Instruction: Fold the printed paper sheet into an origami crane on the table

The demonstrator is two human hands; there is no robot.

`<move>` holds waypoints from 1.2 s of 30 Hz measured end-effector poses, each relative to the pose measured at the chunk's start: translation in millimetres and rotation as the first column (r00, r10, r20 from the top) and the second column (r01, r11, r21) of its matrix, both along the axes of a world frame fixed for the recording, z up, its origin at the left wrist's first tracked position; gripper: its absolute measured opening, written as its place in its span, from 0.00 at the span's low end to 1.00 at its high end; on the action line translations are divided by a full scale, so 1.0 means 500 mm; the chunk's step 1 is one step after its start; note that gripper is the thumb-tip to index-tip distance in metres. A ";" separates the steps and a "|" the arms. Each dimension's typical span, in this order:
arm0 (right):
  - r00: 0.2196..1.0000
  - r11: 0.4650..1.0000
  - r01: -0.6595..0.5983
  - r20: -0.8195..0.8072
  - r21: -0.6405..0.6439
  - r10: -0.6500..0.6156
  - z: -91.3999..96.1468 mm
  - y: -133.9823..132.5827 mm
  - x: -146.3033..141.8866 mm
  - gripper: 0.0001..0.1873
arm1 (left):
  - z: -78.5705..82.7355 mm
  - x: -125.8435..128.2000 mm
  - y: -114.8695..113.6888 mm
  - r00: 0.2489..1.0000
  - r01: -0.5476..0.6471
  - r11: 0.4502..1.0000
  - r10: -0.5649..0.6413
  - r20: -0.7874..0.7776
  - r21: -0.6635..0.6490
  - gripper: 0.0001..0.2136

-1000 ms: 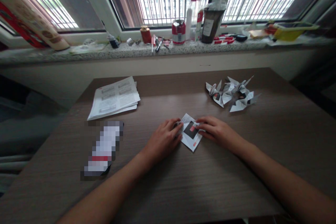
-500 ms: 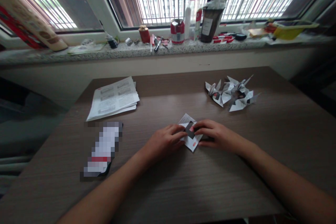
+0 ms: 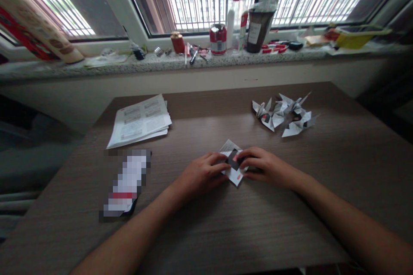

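Observation:
A small folded square of printed paper (image 3: pixel 237 177) lies on the table between my hands, one corner toward me, with a dark patch and a little red print on its white face. From the left side, my left hand (image 3: pixel 206 171) has its fingertips on the paper, fingers bent and close together. At the opposite edge my right hand (image 3: pixel 263 164) holds it with curled fingers; the thumb is low at the paper's side. Both hands cover the side corners of the paper. Several folded paper cranes (image 3: pixel 285 114) sit in a cluster beyond my right hand.
A stack of printed sheets (image 3: pixel 140 120) lies at the back left of the table (image 3: pixel 200 120). Nearer me is a phone (image 3: pixel 125 184) with a blurred-out screen. Along the windowsill stand a drink can (image 3: pixel 218 39), a dark cup with a straw (image 3: pixel 257 30) and a yellow container (image 3: pixel 356 39).
Almost nothing differs. The fingertips of both hands have shifted very slightly on the folded paper, which stays in the same place.

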State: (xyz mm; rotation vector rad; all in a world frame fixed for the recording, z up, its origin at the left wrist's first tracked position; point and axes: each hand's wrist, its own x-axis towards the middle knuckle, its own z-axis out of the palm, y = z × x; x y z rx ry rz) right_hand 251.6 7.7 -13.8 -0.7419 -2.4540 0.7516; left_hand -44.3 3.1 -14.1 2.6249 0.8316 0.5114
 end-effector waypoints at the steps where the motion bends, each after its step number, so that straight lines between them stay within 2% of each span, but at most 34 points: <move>1: 1.000 1.000 0.000 0.001 -0.003 0.000 0.000 0.000 0.000 0.09 | 0.000 0.000 0.000 1.000 -0.002 1.000 0.002 0.004 -0.005 0.11; 10: 1.000 1.000 -0.002 -0.006 -0.017 0.002 0.008 -0.002 -0.001 0.08 | 0.006 0.002 -0.003 1.000 -0.019 0.999 0.019 0.006 -0.048 0.11; 16: 1.000 1.000 -0.010 -0.005 -0.028 0.010 0.006 -0.001 0.000 0.09 | 0.006 0.002 -0.003 0.999 -0.029 0.999 0.029 0.020 -0.042 0.11; 23: 1.000 1.000 0.013 -0.006 -0.022 -0.013 0.008 -0.004 -0.006 0.06 | -0.006 0.004 0.001 0.999 -0.027 1.000 0.028 0.015 -0.010 0.09; 27: 1.000 1.000 0.011 -0.013 -0.004 -0.012 0.006 -0.005 -0.006 0.04 | -0.002 0.006 0.001 0.999 -0.032 0.999 0.032 0.023 -0.017 0.09; 32: 0.999 0.999 0.036 -0.035 -0.039 -0.038 0.009 -0.007 -0.010 0.05 | 0.009 0.005 -0.005 0.997 -0.049 0.996 0.054 0.059 -0.071 0.16; 36: 0.996 0.995 0.049 -0.072 -0.085 -0.055 0.019 -0.010 -0.016 0.05 | 0.005 0.006 -0.004 0.993 -0.085 0.994 0.089 0.071 -0.062 0.21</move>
